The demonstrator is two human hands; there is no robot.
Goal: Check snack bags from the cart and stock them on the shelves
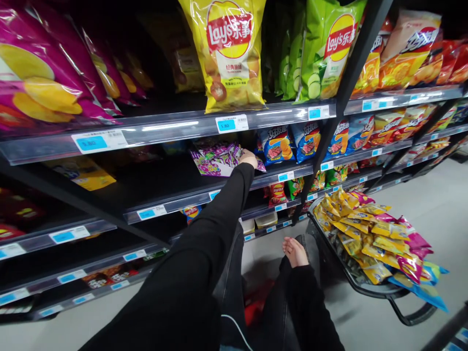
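My left hand reaches onto the second shelf, its fingers curled over purple snack packets. These packets lie in a low open display box with a purple and white front. Part of that hand's grip is hidden among the wrappers. Above my right thigh, my right hand rests palm up, loosely bent and holding nothing. To its right stands a black-rimmed basket, heaped with yellow, pink and blue snack bags.
Chip bags, including a yellow one and a green one, fill the upper shelf. Blue snack bags stand just right of my left hand. Black uprights divide the shelving. A basket handle juts out low right.
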